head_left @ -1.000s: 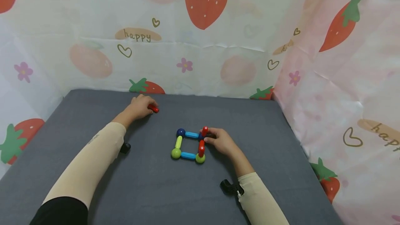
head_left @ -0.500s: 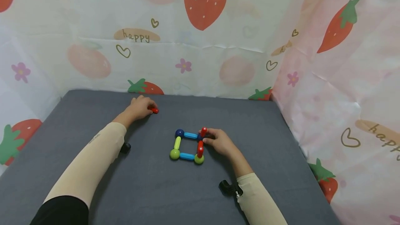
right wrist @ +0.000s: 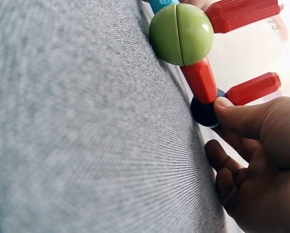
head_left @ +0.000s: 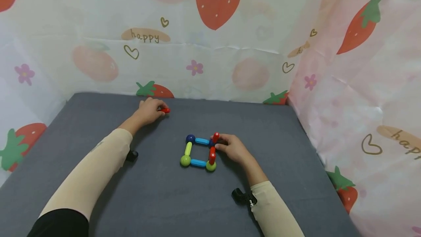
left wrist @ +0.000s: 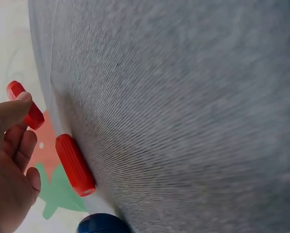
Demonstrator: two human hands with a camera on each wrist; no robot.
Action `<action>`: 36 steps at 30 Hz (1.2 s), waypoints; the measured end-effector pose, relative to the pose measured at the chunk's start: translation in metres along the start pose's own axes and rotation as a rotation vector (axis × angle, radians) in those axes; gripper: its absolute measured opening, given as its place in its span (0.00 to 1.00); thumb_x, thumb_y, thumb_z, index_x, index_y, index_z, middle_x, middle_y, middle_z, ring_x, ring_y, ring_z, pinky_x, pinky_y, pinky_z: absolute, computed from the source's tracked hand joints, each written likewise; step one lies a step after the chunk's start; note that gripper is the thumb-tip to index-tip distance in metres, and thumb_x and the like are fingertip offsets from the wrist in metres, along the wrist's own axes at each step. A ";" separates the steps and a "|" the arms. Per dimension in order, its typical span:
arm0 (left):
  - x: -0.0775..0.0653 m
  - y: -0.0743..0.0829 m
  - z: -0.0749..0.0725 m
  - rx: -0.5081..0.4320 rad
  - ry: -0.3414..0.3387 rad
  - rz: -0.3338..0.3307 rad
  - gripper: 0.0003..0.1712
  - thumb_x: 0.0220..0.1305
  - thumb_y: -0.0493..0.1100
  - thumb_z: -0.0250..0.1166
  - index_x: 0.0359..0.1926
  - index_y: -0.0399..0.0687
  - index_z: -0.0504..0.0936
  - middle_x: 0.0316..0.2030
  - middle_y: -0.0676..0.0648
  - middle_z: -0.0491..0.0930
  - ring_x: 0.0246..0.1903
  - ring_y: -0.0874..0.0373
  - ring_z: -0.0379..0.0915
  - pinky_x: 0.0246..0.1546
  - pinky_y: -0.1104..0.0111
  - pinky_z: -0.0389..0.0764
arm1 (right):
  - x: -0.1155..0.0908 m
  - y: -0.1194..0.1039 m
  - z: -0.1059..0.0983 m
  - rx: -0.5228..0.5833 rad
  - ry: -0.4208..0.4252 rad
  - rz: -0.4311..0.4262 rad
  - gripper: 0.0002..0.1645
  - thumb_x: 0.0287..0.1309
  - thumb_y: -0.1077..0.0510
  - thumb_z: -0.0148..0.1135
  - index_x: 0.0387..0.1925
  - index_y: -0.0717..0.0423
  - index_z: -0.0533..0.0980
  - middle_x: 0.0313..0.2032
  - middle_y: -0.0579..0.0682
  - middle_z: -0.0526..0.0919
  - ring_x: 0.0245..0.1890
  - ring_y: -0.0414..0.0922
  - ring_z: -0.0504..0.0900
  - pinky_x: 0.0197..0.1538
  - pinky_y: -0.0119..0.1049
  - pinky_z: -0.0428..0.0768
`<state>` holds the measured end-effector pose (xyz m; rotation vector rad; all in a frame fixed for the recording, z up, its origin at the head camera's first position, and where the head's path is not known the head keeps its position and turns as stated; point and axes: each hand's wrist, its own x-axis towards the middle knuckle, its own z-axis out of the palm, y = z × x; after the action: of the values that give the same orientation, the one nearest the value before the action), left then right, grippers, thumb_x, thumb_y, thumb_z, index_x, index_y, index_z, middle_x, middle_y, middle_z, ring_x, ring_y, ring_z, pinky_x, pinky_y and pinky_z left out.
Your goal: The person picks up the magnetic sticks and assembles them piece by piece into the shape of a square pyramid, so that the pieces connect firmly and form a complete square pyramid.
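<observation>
My left hand (head_left: 149,111) pinches a red toy building rod (head_left: 165,110) between thumb and fingers at the far left; in the left wrist view the rod (left wrist: 34,116) is raised off the cloth. Below it there, a second red rod (left wrist: 75,165) lies on the cloth, near a blue ball (left wrist: 104,224). My right hand (head_left: 234,149) grips the dark blue ball (right wrist: 203,112) at the far right corner of a square of rods and balls. Light blue, yellow-green and red rods form its sides. Two red rods (right wrist: 254,88) stand up from the right-hand balls, one on the green ball (right wrist: 181,35).
A grey cloth (head_left: 164,200) covers the table. Behind it and at both sides hang sheets (head_left: 204,57) printed with strawberries, meeting the table's back edge close behind my left hand. Black wrist cameras (head_left: 241,196) sit on both forearms.
My left hand has lifted the red rod slightly, up and to the right, and the rod lies more level in the head view. My right hand stays at the corner ball.
</observation>
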<state>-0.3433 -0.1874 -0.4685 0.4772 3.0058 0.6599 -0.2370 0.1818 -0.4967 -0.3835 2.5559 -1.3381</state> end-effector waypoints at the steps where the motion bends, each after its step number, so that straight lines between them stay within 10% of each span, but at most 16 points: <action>1: -0.001 0.001 0.000 -0.022 0.006 -0.008 0.15 0.71 0.41 0.66 0.56 0.47 0.85 0.50 0.43 0.85 0.51 0.45 0.68 0.51 0.47 0.60 | 0.000 0.000 0.000 -0.002 0.001 0.001 0.20 0.70 0.56 0.65 0.60 0.41 0.82 0.60 0.44 0.84 0.64 0.46 0.76 0.69 0.50 0.71; 16: -0.037 0.033 0.000 -0.178 0.062 -0.011 0.14 0.71 0.42 0.67 0.56 0.49 0.84 0.51 0.45 0.82 0.54 0.46 0.68 0.62 0.44 0.62 | 0.000 -0.001 -0.002 -0.016 0.002 -0.030 0.19 0.68 0.57 0.66 0.58 0.40 0.83 0.60 0.45 0.83 0.64 0.48 0.76 0.69 0.51 0.70; 36: -0.101 0.081 0.005 -0.397 0.032 -0.027 0.13 0.68 0.48 0.71 0.51 0.56 0.83 0.47 0.50 0.82 0.50 0.51 0.74 0.49 0.56 0.78 | -0.003 0.000 -0.001 0.037 -0.001 -0.046 0.20 0.69 0.59 0.65 0.60 0.44 0.83 0.59 0.46 0.84 0.65 0.48 0.76 0.68 0.51 0.71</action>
<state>-0.2236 -0.1458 -0.4432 0.4037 2.7925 1.2326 -0.2347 0.1841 -0.4961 -0.4384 2.5323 -1.3984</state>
